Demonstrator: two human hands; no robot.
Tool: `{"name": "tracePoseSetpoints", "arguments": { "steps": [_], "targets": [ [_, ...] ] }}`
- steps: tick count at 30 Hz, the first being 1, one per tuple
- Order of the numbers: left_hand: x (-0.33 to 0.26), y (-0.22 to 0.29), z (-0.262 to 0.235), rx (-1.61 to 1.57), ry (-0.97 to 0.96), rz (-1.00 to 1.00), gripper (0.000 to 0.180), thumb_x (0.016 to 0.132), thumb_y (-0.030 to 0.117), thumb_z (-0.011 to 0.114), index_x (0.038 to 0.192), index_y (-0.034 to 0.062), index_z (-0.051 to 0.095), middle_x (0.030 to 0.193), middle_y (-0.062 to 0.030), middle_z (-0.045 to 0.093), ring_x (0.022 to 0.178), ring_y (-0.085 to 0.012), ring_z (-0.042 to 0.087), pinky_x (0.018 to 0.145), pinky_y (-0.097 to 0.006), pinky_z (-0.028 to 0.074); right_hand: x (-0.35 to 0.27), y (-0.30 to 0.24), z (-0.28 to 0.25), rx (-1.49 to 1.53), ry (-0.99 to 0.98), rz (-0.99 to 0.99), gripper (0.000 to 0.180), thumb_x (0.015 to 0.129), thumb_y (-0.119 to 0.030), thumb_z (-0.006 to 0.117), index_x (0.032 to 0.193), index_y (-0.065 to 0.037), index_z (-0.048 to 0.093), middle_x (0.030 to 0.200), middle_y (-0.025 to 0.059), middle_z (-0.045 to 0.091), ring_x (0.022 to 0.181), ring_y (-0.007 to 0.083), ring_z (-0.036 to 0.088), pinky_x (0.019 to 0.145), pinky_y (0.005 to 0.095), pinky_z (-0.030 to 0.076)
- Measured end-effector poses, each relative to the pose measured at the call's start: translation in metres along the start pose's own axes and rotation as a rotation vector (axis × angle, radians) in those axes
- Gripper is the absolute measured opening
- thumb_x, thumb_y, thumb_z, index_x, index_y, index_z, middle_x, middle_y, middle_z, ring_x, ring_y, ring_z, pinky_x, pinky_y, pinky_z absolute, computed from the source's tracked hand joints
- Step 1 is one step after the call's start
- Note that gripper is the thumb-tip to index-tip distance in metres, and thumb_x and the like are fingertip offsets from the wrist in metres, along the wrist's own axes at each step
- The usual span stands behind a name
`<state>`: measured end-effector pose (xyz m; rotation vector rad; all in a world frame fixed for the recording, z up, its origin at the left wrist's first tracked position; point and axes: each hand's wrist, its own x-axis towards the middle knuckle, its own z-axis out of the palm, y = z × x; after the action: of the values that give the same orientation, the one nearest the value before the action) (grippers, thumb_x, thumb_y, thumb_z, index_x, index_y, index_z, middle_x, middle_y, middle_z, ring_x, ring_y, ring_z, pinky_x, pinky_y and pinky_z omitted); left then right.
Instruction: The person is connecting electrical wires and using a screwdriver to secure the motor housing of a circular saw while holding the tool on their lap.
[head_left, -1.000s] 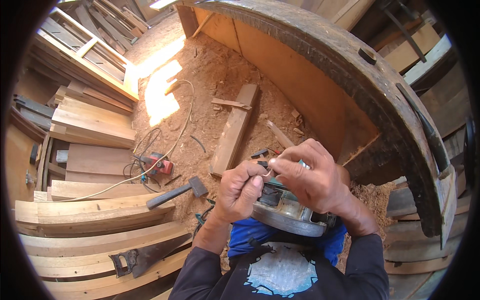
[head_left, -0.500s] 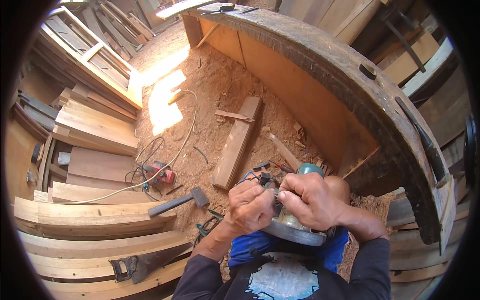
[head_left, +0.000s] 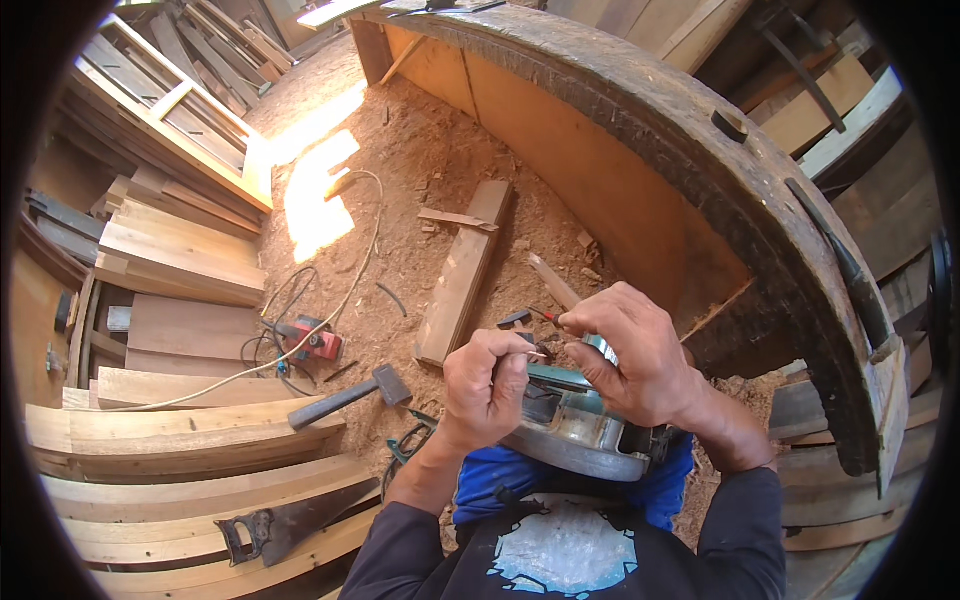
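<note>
A teal power tool (head_left: 575,452) with a curved grey metal plate rests across my lap, partly covered by my hands. Above its left side, my left hand (head_left: 485,388) is closed in a pinch, with a thin, small tip showing at the fingertips; its kind is too small to make out. My right hand (head_left: 645,355) hovers over the tool's right side. Its thumb and index finger are apart with nothing visible between them, while the other fingers curl in. Just beyond the hands, a small dark tool with a red part (head_left: 543,314) lies on the sawdust.
A hammer (head_left: 345,396) and a handsaw (head_left: 285,522) lie on stacked boards (head_left: 180,430) at left. Behind them sits a red power tool (head_left: 312,338) with a cord. A thick plank (head_left: 465,275) lies ahead on the floor. A long workbench (head_left: 640,90) curves along the right.
My hands were pressed together over the tool; now they are apart. The right thumb and index finger have spread, and the left hand has turned and stays pinched.
</note>
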<state>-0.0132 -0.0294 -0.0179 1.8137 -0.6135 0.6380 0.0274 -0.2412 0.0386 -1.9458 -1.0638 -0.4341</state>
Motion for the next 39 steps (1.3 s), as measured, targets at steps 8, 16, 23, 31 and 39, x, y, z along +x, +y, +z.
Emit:
{"name": "tracePoseSetpoints", "arguments": {
  "steps": [8,16,23,31,39],
  "targets": [
    [0.006,0.015,-0.001,-0.432,-0.081,-0.395,0.012,0.108,0.012,0.051,0.104,0.0035,0.059,0.078,0.0028,0.055,0.065,-0.0031,0.05,0.058,-0.021,0.04,0.008,-0.001,0.003,-0.269,0.028,-0.381,0.036,0.07,-0.016,0.078,0.104,-0.005,0.073,0.096,0.0066,0.068,0.082,0.0236,0.065,0.067,0.0375,0.053],
    [0.008,0.003,-0.007,-1.066,-0.289,-0.694,0.02,0.105,0.023,0.062,0.099,0.0036,0.06,0.08,0.0005,0.056,0.062,-0.0056,0.046,0.055,-0.021,0.036,0.012,0.005,0.003,-0.254,0.022,-0.425,0.02,0.077,-0.02,0.071,0.091,-0.006,0.066,0.085,0.0054,0.063,0.078,0.0232,0.063,0.067,0.038,0.051],
    [0.004,0.009,-0.007,-0.327,-0.195,-0.282,0.009,0.095,0.001,0.067,0.089,0.0032,0.06,0.073,-0.0027,0.055,0.064,-0.011,0.055,0.057,-0.029,0.043,-0.001,0.003,0.021,0.186,-0.034,-0.01,0.02,0.095,-0.017,0.063,0.083,-0.001,0.059,0.073,0.0137,0.058,0.066,0.0289,0.059,0.06,0.0437,0.047],
    [0.008,0.001,0.01,0.277,-0.062,0.246,0.019,0.075,-0.007,0.068,0.088,0.0035,0.059,0.066,-0.0072,0.052,0.056,-0.0264,0.054,0.052,-0.037,0.044,0.018,0.001,-0.012,0.534,-0.532,0.609,0.025,0.099,-0.016,0.059,0.085,0.003,0.065,0.07,0.015,0.064,0.067,0.0227,0.064,0.064,0.0405,0.048],
    [0.001,0.002,0.006,0.041,0.002,-0.038,0.005,0.093,-0.002,0.062,0.096,0.0005,0.059,0.08,-0.0111,0.063,0.063,-0.0196,0.058,0.058,-0.032,0.046,0.001,0.005,-0.012,0.041,-0.079,0.082,0.019,0.088,-0.011,0.075,0.106,-0.004,0.069,0.091,0.0121,0.068,0.087,0.0341,0.066,0.075,0.047,0.053]
  ]
}}
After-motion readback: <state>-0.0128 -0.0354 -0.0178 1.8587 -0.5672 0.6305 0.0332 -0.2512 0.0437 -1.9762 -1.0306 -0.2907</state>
